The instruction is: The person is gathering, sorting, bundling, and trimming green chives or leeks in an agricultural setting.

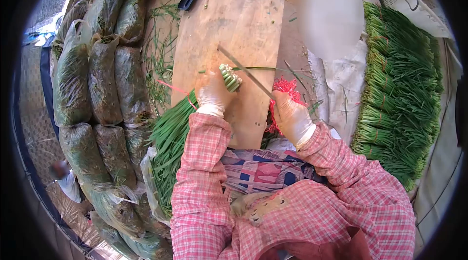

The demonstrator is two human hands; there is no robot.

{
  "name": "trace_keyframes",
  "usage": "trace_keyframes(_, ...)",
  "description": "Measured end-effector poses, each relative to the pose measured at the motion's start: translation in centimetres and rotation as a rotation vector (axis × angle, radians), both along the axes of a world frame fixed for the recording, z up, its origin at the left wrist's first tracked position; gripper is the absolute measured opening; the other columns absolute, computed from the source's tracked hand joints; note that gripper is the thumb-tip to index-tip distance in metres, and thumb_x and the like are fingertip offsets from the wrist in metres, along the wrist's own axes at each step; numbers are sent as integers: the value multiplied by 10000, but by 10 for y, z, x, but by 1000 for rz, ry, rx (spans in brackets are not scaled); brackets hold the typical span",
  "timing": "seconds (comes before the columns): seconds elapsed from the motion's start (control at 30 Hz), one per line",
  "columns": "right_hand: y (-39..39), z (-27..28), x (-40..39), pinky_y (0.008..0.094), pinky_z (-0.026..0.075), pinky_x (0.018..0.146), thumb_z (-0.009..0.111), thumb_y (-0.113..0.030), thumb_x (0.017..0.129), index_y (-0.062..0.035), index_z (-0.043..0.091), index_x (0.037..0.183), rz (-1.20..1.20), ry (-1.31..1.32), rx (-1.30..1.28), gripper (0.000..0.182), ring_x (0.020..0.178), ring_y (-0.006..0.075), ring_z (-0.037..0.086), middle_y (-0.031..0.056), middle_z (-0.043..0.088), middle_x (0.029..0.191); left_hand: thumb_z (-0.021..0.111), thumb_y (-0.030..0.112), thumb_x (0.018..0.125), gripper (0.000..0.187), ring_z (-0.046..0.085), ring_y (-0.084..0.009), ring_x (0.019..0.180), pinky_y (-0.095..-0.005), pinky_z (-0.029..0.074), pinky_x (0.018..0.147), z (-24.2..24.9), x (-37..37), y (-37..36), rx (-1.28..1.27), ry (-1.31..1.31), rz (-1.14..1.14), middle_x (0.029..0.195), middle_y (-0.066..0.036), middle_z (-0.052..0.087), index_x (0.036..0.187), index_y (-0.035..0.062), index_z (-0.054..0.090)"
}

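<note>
L hand: fingers wrapped firmly round a bunch of leafy green stems, pale cut ends poking out toward the knife. Bunch is over the L edge of the wooden board, leaves trailing off beside the L forearm. R hand: fingers closed on the knife, grip mostly hidden. Blade angles over the board, just beside the stem ends; can't tell if touching.

Status, my read: held bunch's ends look fairly even, a few stem bits on the board, so some cutting's done. Pink strand by L wrist; can't tell if it's tied round the bunch. Far R: long row of bunches, stems all facing in, several w/ reddish bands, look finished. Held one isn't in that row. More loose greens in the open plastic bag by L forearm, so probably stock left; qty unclear. Red ties piled next to R hand, approx. count n/a.
</note>
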State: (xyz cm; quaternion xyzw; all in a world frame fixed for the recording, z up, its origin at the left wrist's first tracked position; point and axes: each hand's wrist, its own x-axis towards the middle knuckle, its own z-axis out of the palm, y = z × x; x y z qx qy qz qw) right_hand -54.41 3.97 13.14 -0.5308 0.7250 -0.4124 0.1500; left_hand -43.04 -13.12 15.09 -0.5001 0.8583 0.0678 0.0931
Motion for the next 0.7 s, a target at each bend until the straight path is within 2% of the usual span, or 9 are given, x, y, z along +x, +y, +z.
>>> trace_keyframes(0.17, 1, 0, 7, 366, 446, 435, 501, -21, 707, -71, 430, 869, 59, 127, 139, 183, 554, 263, 567, 108, 503, 671, 791, 269, 451, 620, 559, -297, 873, -379, 458, 745, 0, -3, -2, 8, -75, 9, 912, -131, 569, 965, 68, 507)
trace_keyframes(0.27, 1, 2, 12, 356, 451, 431, 486, -37, 726, -69, 424, 847, 88, 156, 196, 139, 543, 246, 570, 104, 508, 663, 789, 285, 470, 638, 562, -280, 876, -365, 461, 735, -10, 0, -1, -69, -87, 4, 902, -111, 574, 1005, 77, 511)
trace_keyframes(0.37, 0, 2, 17, 352, 455, 424, 464, -37, 743, -62, 428, 853, 94, 177, 257, 118, 526, 250, 574, 104, 509, 657, 784, 297, 496, 603, 574, -241, 866, -348, 465, 727, -22, 5, -5, -41, -57, -16, 925, -82, 583, 1010, 105, 534)
trace_keyframes(0.43, -1, 4, 21, 354, 456, 417, 464, -39, 745, -57, 435, 841, 99, 178, 324, 102, 517, 250, 579, 104, 514, 654, 776, 292, 511, 549, 582, -223, 848, -342, 468, 705, -39, 13, -9, 45, 53, 6, 928, -71, 592, 983, 121, 555)
trace_keyframes(0.53, -5, 3, 22, 356, 459, 407, 460, -45, 752, -52, 448, 825, 123, 157, 372, 74, 520, 252, 591, 106, 537, 636, 759, 285, 538, 464, 592, -207, 824, -332, 468, 672, -54, 18, -7, -38, 191, -25, 913, -64, 606, 933, 127, 576)
trace_keyframes(0.6, -11, 2, 20, 355, 462, 406, 455, -51, 758, -49, 456, 816, 151, 135, 397, 58, 532, 251, 602, 108, 555, 619, 743, 285, 555, 440, 593, -204, 823, -326, 466, 658, -55, 19, -4, -88, 153, -44, 910, -65, 609, 928, 124, 576)
trace_keyframes(0.67, -24, 4, 20, 349, 467, 410, 451, -56, 764, -47, 463, 808, 184, 113, 433, 47, 550, 249, 612, 111, 572, 602, 724, 288, 570, 450, 590, -204, 835, -320, 463, 650, -27, 6, 1, -63, -6, -45, 919, -70, 605, 954, 117, 564)
trace_keyframes(0.7, -33, 5, 20, 357, 483, 449, 441, -65, 775, -27, 478, 839, 204, 117, 445, 83, 583, 261, 624, 130, 594, 614, 722, 296, 569, 465, 583, -210, 847, -323, 457, 670, -26, 5, 0, -69, -6, -64, 928, -77, 598, 959, 105, 552)
